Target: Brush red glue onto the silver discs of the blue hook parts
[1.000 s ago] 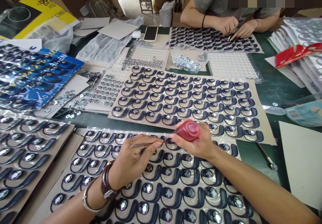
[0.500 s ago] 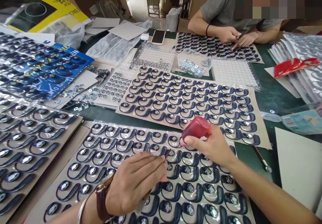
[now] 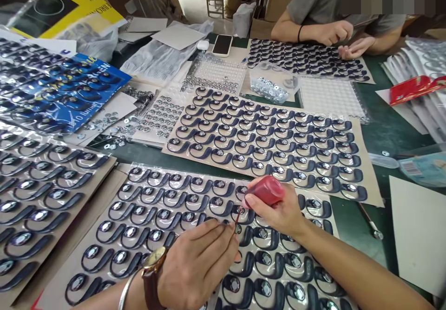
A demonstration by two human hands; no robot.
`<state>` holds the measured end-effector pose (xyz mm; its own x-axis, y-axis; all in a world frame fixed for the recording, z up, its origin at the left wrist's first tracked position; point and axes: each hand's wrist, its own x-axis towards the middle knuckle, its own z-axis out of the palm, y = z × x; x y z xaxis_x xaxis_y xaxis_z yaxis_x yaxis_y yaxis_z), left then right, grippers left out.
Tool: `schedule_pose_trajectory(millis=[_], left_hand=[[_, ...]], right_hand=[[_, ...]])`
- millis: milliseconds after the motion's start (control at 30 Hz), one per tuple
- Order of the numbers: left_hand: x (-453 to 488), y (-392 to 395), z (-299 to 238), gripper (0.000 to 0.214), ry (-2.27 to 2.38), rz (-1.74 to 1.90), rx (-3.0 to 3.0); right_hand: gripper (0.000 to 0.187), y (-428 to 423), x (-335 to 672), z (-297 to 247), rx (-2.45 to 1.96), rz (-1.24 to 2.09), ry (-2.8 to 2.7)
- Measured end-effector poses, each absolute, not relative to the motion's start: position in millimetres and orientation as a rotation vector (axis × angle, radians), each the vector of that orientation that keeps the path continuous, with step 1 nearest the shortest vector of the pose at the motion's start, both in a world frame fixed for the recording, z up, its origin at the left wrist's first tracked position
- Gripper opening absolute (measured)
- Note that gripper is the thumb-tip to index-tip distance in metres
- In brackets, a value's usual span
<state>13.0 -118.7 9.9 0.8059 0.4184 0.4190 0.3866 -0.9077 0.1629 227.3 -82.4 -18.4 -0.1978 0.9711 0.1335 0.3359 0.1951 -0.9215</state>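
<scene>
My right hand (image 3: 278,212) is closed around a small red squeeze bottle (image 3: 266,190), tipped with its nozzle pointing down and left. The nozzle is close to a piece on the near card (image 3: 118,175); whether it touches cannot be told. Rows of dark curved pieces, many with shiny round metal parts, lie on this card under clear film. Over its middle, my left hand (image 3: 198,259) is closed on a thin reddish stick (image 3: 238,218). The stick's tip stands just below the nozzle, and most of its shaft is hidden by my fingers.
Another filled card (image 3: 268,136) lies beyond, with more cards (image 3: 38,198) at the left. A clear tray of metal discs (image 3: 266,87) and a phone (image 3: 222,45) are farther back. Across the table, a co-worker's hands (image 3: 336,32) are above a card. A second stick (image 3: 371,222) lies at the right.
My right hand has brought the red bottle left and closer to the stick's tip. My left hand has shifted slightly right and down. The co-worker's hands have lifted apart, and the view has moved slightly.
</scene>
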Motion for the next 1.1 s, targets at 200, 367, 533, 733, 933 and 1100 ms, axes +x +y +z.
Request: schedule_pose_trajectory(millis=[200,367,533,733,933,1100], left_hand=[[12.6,-119.3,11.2,0.021,0.661,0.733,2.916],[10.5,-119.9,9.2,0.023,0.667,0.689,2.915],[8.2,-121.6,5.4,0.025,0.661,0.665,2.899],[7.2,-123.1,2.8,0.028,0.665,0.645,2.872],[9.0,-119.8,8.8,0.024,0.661,0.659,2.859],[10.1,-116.6,12.0,0.023,0.678,0.651,2.826]], right_hand=[[0.016,-81.6,225.7,-16.3,-1.243,0.892,-1.761],[0.015,-82.0,226.6,-15.2,-1.274,0.793,-1.766],[0.015,-80.7,226.5,-13.5,-1.279,0.767,-1.772],[0.014,-80.0,226.4,-11.4,-1.29,0.769,-1.764],[0.013,-79.3,228.9,-10.8,-1.299,0.738,-1.759],[0.014,-79.5,229.9,-10.0,-1.312,0.727,-1.753]])
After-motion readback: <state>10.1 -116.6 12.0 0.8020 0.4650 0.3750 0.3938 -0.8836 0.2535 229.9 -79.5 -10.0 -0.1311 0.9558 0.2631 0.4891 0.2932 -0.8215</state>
